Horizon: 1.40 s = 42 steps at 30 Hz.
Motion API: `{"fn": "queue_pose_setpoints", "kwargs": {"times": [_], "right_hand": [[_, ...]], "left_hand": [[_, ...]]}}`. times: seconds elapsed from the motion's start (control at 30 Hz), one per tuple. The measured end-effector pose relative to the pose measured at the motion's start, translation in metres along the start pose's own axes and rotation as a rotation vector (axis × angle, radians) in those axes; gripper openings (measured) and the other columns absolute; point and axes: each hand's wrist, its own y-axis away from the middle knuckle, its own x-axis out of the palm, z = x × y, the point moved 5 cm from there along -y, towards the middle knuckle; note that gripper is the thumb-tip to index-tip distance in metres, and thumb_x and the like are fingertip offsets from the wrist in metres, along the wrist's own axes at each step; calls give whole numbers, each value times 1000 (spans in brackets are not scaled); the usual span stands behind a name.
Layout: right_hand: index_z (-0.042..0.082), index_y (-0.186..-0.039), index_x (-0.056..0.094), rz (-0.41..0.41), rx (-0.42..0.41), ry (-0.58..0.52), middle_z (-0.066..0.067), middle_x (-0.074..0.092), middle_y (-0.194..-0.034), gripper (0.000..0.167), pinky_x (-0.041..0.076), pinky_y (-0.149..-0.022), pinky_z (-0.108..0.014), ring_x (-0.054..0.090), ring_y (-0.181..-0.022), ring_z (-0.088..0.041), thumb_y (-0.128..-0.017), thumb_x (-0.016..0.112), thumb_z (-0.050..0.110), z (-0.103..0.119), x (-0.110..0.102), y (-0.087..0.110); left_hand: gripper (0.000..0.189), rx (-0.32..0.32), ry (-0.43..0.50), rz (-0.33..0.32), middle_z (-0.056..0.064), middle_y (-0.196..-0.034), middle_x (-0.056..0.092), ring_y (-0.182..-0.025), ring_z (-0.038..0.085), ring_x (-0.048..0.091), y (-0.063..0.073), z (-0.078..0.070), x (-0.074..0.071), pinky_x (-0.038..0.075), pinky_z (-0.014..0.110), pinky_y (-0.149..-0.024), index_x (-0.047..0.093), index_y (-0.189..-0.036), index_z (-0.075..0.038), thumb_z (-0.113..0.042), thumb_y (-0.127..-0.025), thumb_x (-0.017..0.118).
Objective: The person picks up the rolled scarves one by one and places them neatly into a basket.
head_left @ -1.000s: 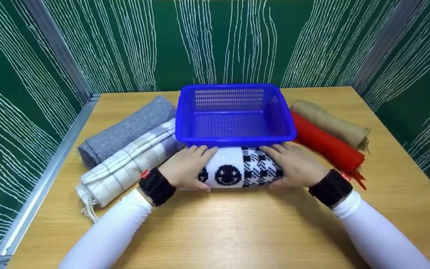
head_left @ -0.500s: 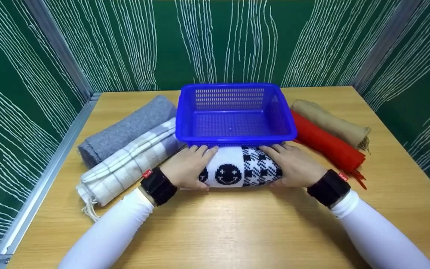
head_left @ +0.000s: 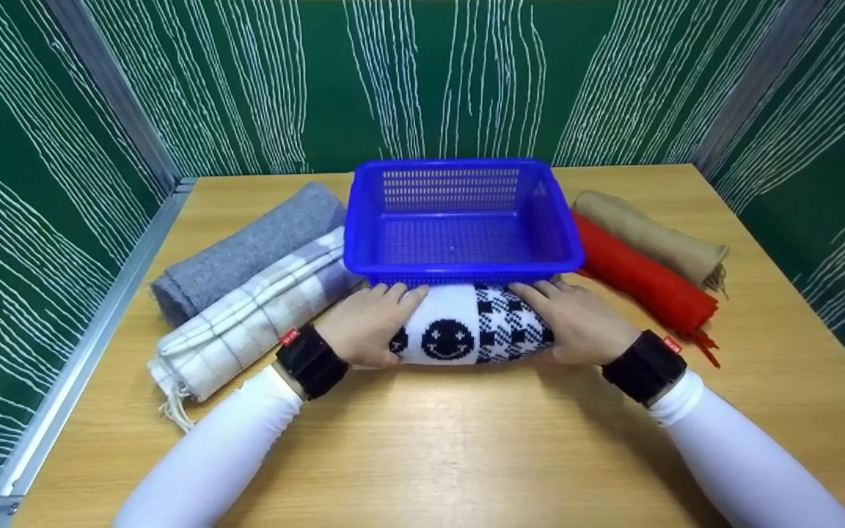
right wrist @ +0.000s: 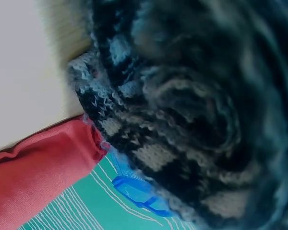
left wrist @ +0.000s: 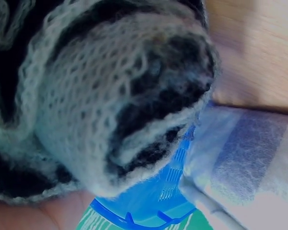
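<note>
A rolled black-and-white knit scarf (head_left: 459, 301) with a smiley face and a houndstooth part lies crosswise on the table, against the near side of a blue plastic basket (head_left: 463, 269). My left hand (head_left: 360, 328) grips its left end, fingers over the top and thumb at the near side. The right hand (head_left: 585, 324) holds the other end the same way, its thumb largely hidden. In the left wrist view the roll's end (left wrist: 158, 91) fills the middle, layers showing. The right wrist view shows the spiral of the opposite end (right wrist: 197, 115), dark and blurred.
To the left lie a rolled grey scarf (head_left: 246, 253) and a white checked scarf (head_left: 246, 326) with fringe. A red scarf (head_left: 642, 282) and a tan scarf (head_left: 646, 238) lie at the right. Green panels (head_left: 437, 81) with white wavy lines enclose the wooden table (head_left: 437, 447).
Both thumbs have drawn in slightly at the scarf's near side, so less of them shows. The scarf, hands and basket otherwise keep their places; the head view has shifted a little.
</note>
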Motion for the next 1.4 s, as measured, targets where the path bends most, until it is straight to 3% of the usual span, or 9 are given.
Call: {"fn": "queue_pose_setpoints", "kwargs": {"times": [0.4,0.73,1.17,1.4], "right_hand": [[6,-160,49,-45,11,-24,-23,65,-144,105,62,-94,-64,69,-122,-47,-61,75,-16,-2,-5,-5],[10,-164,45,-32,23,-49,-24,61,-151,113,63,-92,-63,71,-115,-47,-60,80,-17,-1,-2,-2],[5,-157,53,-69,-5,-23,-24,68,-138,100,64,-89,-62,71,-112,-45,-62,75,-17,2,-6,0],[2,-153,56,-85,-13,1,-23,70,-133,92,62,-91,-62,71,-115,-47,-64,76,-13,3,-8,1]], "left_hand": [[113,11,-20,-34,19,-137,65,-122,38,67,-3,3,-7,57,52,-109,35,-166,-5,-30,-75,97],[121,-4,-31,-12,20,-143,63,-126,38,66,-1,1,-1,57,52,-110,31,-169,-5,-35,-74,99],[106,6,-7,-64,19,-134,66,-118,38,68,0,-2,-3,60,53,-101,39,-164,-5,-18,-74,94],[102,18,2,-81,19,-133,66,-119,39,68,2,-2,-6,59,54,-104,40,-163,-5,-11,-74,89]]}}
